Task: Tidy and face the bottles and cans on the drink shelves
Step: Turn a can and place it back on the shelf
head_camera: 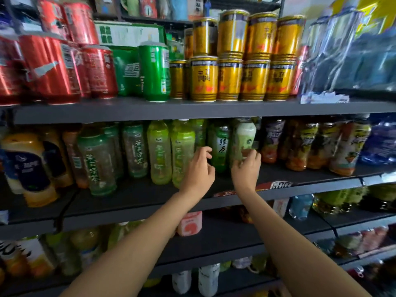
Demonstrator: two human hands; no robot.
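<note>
A person's two bare forearms reach up from the bottom of the view to the middle shelf (pixel 300 174) of a dark drinks rack. The left hand (pixel 200 168) hovers with its fingers loosely curled and spread, gripping nothing, just in front of a dark green tea bottle (pixel 220 144) and beside a pale green bottle (pixel 182 151). The right hand (pixel 246 168) has its fingers curled round the lower part of a milky green bottle (pixel 245 138), which stands upright just right of the tea bottle, near the middle of the shelf and set back from its front edge. To the left along this shelf stand more clear green bottles (pixel 98 159) and, at the left end, an orange bottle with a dark blue label (pixel 25 168). To the right stand dark bottles with yellow and orange labels (pixel 310 144). On the top shelf (pixel 192 110), red cans (pixel 53 69) fill the left end, a green can (pixel 154 71) stands near the front edge at the middle, and gold cans (pixel 229 80) sit stacked in two tiers to its right. A plastic-wrapped pack (pixel 353 61) fills the right end. On the lower shelves the items are blurred, among them a pink carton (pixel 189 224).
</note>
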